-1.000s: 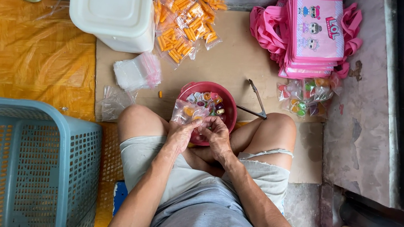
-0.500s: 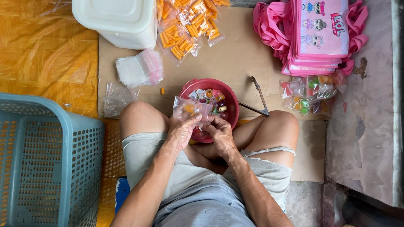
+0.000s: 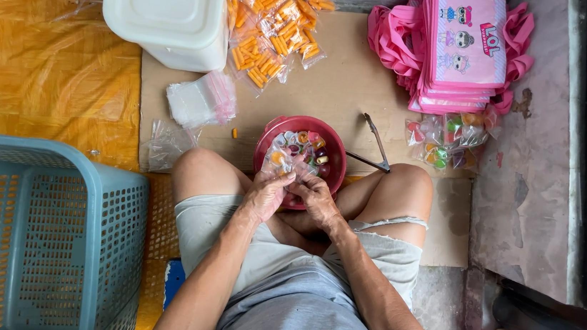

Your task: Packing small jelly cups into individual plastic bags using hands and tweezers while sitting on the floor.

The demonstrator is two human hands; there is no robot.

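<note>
Between knees, red bowl (image 3: 330,144) of candies (image 3: 304,144), both hands at clear bag (image 3: 281,162)

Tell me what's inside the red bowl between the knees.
The red bowl holds small wrapped sweets in mixed colours. Its near side is covered by the left hand, the right hand and the small clear bag they hold.

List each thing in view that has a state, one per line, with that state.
Left hand: pinching a small clear bag.
Right hand: gripping the same bag.
Clear bag: held over the bowl, sweets inside.
Red bowl: upright, holding wrapped sweets.
White tub: lid on.
Blue basket: upright, contents unclear.
Pink bags: stacked flat.
Orange snack packs: sealed, piled.
Tongs: lying unused.
</note>
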